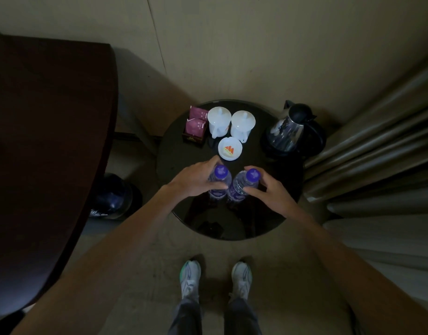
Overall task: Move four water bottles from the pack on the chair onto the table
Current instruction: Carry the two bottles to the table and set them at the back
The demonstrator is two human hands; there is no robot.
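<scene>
On the round black table (275, 204), the left hand (196, 180) grips one purple-capped water bottle (219, 181) and the right hand (268, 189) grips another (243, 183), both upright, side by side. Just beyond stand a logo coaster (230, 148), two lidded white cups (219, 122), tea sachets (196, 125) and a steel kettle (289, 130).

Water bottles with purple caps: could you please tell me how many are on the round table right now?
2. One clear plastic bottle stands under the left hand; the other stands right beside it, under the right hand, near the front of the dark round table. None seems hidden.
</scene>
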